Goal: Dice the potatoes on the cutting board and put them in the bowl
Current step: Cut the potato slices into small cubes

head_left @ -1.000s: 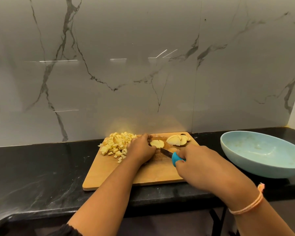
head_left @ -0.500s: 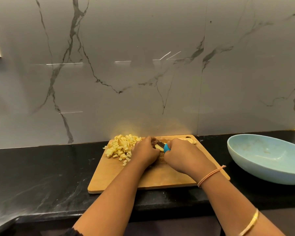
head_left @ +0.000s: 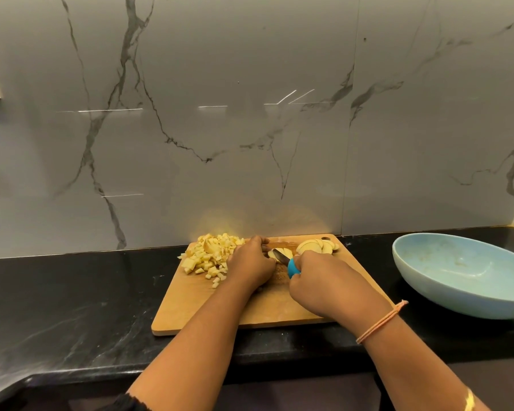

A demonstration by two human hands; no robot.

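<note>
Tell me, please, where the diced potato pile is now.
In the head view, the diced potato pile lies on the cutting board, far left corner, beside the left hand.

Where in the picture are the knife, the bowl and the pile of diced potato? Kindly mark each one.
knife (head_left: 293, 267): head view, on its blue handle.
bowl (head_left: 433, 256): head view, on the bare inner wall.
pile of diced potato (head_left: 211, 253): head view, on the middle of the heap.
</note>
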